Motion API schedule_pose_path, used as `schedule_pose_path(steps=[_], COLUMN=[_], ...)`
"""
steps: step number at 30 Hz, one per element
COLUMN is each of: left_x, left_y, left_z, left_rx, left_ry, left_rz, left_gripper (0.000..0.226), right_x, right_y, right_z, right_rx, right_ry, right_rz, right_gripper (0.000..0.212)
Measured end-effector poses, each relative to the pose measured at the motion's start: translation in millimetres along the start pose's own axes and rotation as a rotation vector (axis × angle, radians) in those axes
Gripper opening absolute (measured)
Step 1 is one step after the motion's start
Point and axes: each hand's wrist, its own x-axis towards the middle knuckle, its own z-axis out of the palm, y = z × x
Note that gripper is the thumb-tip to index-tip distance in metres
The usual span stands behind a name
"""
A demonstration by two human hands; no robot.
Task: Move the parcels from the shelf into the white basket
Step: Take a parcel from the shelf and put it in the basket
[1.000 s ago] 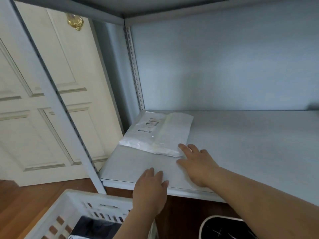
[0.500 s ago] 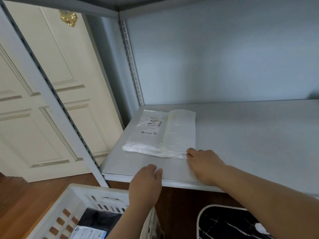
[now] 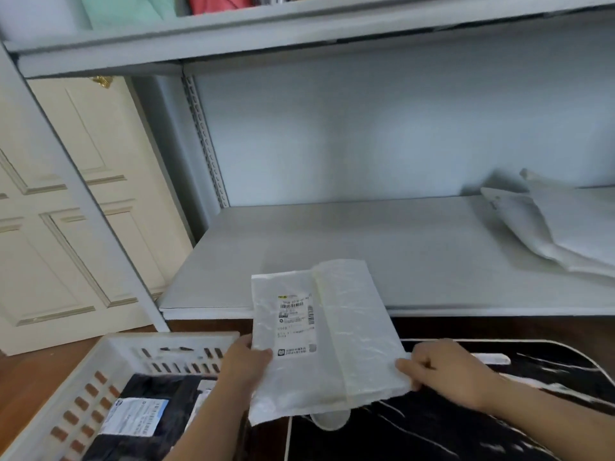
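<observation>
Both hands hold one white parcel [image 3: 319, 341], a flat plastic mailer with a printed label [image 3: 295, 324] facing up. Left hand [image 3: 244, 367] grips the parcel's left edge, thumb on top near the label's lower corner, fingers hidden underneath. Right hand [image 3: 446, 371] pinches the parcel's lower right corner, fingers curled. The parcel is off the shelf [image 3: 416, 254]: its far end overlaps the shelf's front edge in view, its near end hangs over the dark marbled surface [image 3: 466, 420] below; cannot tell whether it touches the shelf edge. White basket [image 3: 139, 347] sits down and to the left on the wooden floor [image 3: 30, 380], its slotted rim just left of the left hand. Inside it lies a black parcel [image 3: 159, 387] carrying a white-and-blue label [image 3: 136, 415]. Two more white parcels [image 3: 562, 227] lie stacked at the far right of the same shelf, well apart from the held one. An upper shelf [image 3: 233, 31] runs across the top, with teal and red items on it, partly cut off. A cream panelled door [image 3: 76, 207] stands left of the shelving's slotted upright [image 3: 206, 141].
</observation>
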Motion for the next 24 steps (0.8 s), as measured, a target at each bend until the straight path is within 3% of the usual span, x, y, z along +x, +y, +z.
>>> schedule_pose_path(steps=[1, 3, 5, 6, 8, 10, 12, 14, 17, 21, 24], left_x=[-11.3, -32.4, -48.6, -52.3, -54.4, -63.1, -71.8, -72.6, -72.9, -60.5, -48.5], left_y=[-4.0, -14.1, -26.7, -34.6, -50.1, -55.2, -55.9, -58.4, -62.1, -74.9, -91.3], left_z=[9.1, 28.4, 47.9, 59.2, 75.6, 87.6, 95.6, 107.2, 125.6, 150.5, 162.8], left_rx=[0.018, 0.001, 0.015, 0.089, 0.334, 0.538, 0.669, 0.78, 0.818, 0.852, 0.836], left_ry=[-0.053, -0.194, -0.327, -0.363, -0.442, -0.454, -0.377, -0.256, -0.171, -0.115, -0.093], left_rz=[0.001, -0.058, -0.152, -0.164, -0.15, -0.153, -0.094, 0.094, 0.303, 0.447, 0.441], left_gripper=[0.026, 0.029, 0.036, 0.042, 0.062, 0.067, 0.065, 0.065, 0.068, 0.069, 0.077], right_x=[-11.5, -31.3, -46.1, -56.3, -69.2, -79.7, -85.4, -84.3, -75.7, -57.3, -42.9], right_y=[7.1, 22.7, 34.1, 39.6, 46.9, 55.5, 61.9, 66.9, 66.4, 70.9, 78.0], right_z=[1.5, 10.1, 18.9, 23.5, 32.5, 45.9, 56.5, 65.2, 78.0, 106.9, 121.1], right_rx=[0.116, 0.418, 0.781, 0.837, 0.713, 0.497, 0.375, 0.274, 0.005, -0.153, -0.198], right_ry=[0.097, 0.262, 0.232, 0.199, 0.118, 0.03, -0.032, -0.039, 0.024, 0.198, 0.203], right_rz=[0.126, 0.387, 0.561, 0.584, 0.558, 0.479, 0.458, 0.466, 0.374, 0.227, 0.253], right_gripper=[0.05, 0.04, 0.073, 0.093, 0.107, 0.104, 0.1, 0.09, 0.072, 0.091, 0.078])
